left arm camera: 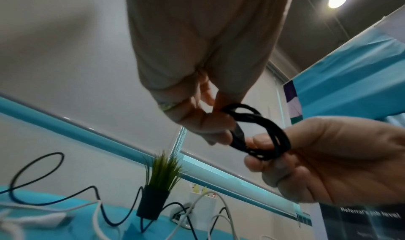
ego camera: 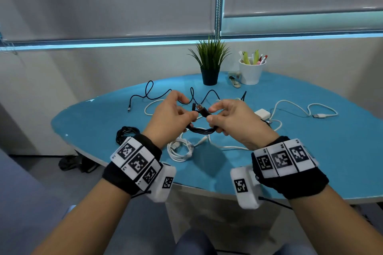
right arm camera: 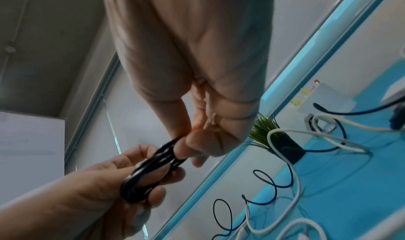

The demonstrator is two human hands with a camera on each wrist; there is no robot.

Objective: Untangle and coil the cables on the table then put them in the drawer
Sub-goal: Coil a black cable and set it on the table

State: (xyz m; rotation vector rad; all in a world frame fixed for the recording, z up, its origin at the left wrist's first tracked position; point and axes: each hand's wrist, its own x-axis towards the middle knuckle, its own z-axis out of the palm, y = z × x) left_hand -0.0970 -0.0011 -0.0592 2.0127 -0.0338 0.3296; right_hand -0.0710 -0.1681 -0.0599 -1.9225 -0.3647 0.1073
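My fingers on both sides are curled tight round one small black coil: the left hand pinches its left end, the right hand grips its right end, and the bundle hangs between them above the table, not touching it. A USB plug sticks up from the coil between my thumbs. In the left wrist view the black coil loops from my left fingertips across to the right hand; in the right wrist view the same coil runs from the right fingers down into the left hand.

Going by size, the blue table comes first, spread across the middle of the head view. On it a long white cable sprawls to the right of my hands, with a white charger block on it. A loose black cable wanders along the far side behind my hands. A potted plant stands at the back edge, a white cup of pens just right of it. A coiled white cable lies below my hands, near the front. A coiled black cable sits by my left wrist at the table's edge
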